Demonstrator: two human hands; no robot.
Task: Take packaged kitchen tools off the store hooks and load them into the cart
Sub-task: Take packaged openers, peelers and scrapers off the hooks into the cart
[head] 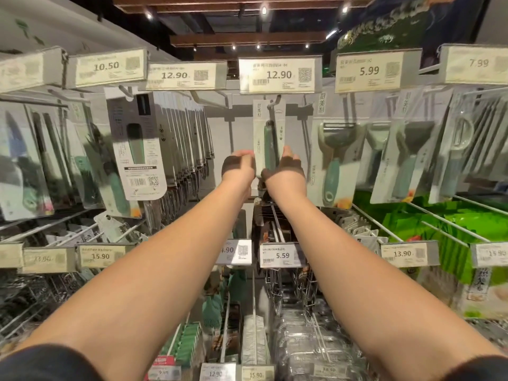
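A narrow white package with a green-handled tool point(268, 133) hangs from a metal hook point(275, 103) under the middle 12.90 price tag point(279, 75). Both my arms reach up to it. My left hand point(239, 166) grips the package's lower left edge and my right hand point(286, 167) grips its lower right edge. The package's top hole still sits on the hook. No cart is in view.
Rows of packaged knives point(143, 149) hang to the left and peelers point(334, 160) to the right on neighbouring hooks. Price-tag rails run above and below. Lower hooks hold more packaged tools point(310, 334) and green packs point(439, 229) at right.
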